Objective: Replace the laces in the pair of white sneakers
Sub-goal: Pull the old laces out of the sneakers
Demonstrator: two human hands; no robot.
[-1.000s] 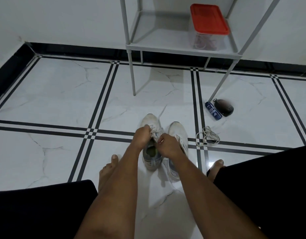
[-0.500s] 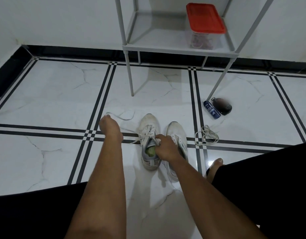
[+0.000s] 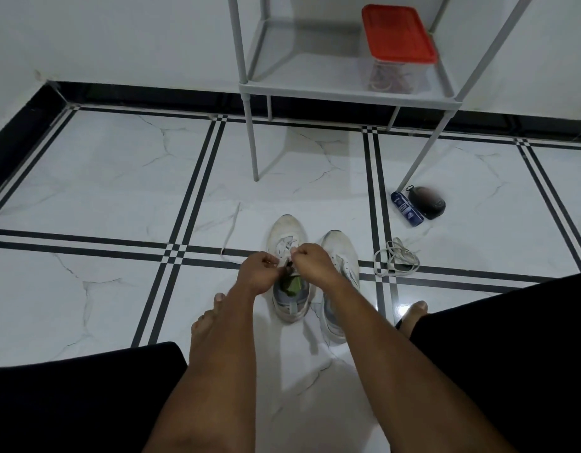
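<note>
Both hands meet over the left sneaker (image 3: pixel 287 266): the left hand (image 3: pixel 258 273) and right hand (image 3: pixel 312 263) each have fingers curled, pinching its lace at the eyelets. The right sneaker (image 3: pixel 340 276) lies just beside it, partly hidden by the right forearm. Both point toes away from the person, lengthwise toward the shelf unit (image 3: pixel 344 89). A loose lace (image 3: pixel 230 228) trails left; a coiled lace (image 3: pixel 395 258) lies right, near a blue bottle (image 3: pixel 407 209).
</note>
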